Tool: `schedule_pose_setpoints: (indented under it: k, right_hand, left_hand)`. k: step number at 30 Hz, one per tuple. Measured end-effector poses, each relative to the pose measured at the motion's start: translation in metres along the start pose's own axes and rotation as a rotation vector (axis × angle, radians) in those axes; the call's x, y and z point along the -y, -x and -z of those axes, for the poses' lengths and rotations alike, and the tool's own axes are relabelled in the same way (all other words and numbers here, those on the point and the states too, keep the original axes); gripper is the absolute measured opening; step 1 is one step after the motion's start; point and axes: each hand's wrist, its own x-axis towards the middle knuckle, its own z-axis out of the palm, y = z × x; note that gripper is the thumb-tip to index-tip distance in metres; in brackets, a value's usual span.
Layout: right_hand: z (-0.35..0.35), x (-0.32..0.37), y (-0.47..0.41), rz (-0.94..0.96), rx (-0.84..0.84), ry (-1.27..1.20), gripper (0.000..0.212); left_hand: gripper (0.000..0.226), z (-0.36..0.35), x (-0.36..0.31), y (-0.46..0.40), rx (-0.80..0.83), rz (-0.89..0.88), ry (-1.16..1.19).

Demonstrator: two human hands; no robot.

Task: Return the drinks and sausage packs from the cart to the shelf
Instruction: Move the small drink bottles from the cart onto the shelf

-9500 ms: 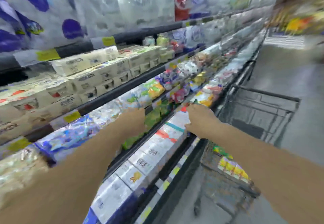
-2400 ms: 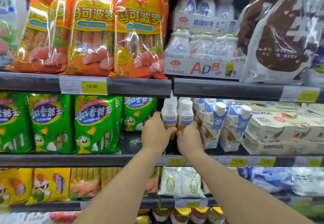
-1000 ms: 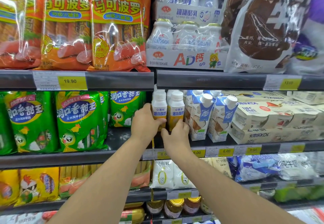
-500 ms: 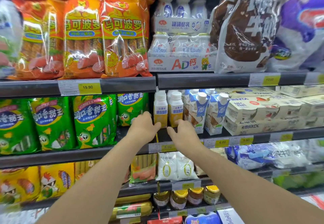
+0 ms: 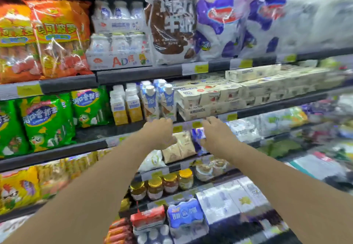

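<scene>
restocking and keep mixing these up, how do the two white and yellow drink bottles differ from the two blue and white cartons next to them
The white and yellow drink bottles have flat white caps and yellow lower halves; the blue and white cartons have slanted tops and blue labels. The bottles stand left, the cartons right, beside cream boxes. Both pairs stand upright on one shelf.

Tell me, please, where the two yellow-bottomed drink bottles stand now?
Head view, middle shelf left of centre: yellow-bottomed drink bottles stand between green sausage packs and blue-white cartons.

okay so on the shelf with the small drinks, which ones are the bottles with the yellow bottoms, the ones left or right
The left pair: the two yellow-bottomed bottles with white caps stand beside the green sausage packs. The blue-and-white cartons to their right have slanted tops.
</scene>
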Motion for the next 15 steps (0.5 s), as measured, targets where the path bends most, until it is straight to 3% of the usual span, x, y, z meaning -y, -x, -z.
schedule_pose_setpoints:
  k: [5, 8, 15]
  right_hand:
    - [0.009, -0.114, 0.080, -0.148, 0.011, 0.074, 0.057]
    - [0.020, -0.174, 0.126, -0.251, 0.016, 0.084, 0.050]
    - [0.035, -0.303, 0.217, -0.492, 0.005, 0.075, 0.041]
  left_hand:
    - [0.067, -0.010, -0.127, 0.002, 0.021, -0.185, -0.002]
    - [0.050, -0.016, -0.201, -0.001, 0.004, -0.252, 0.010]
    - [0.045, -0.025, -0.361, -0.023, 0.019, -0.533, -0.021]
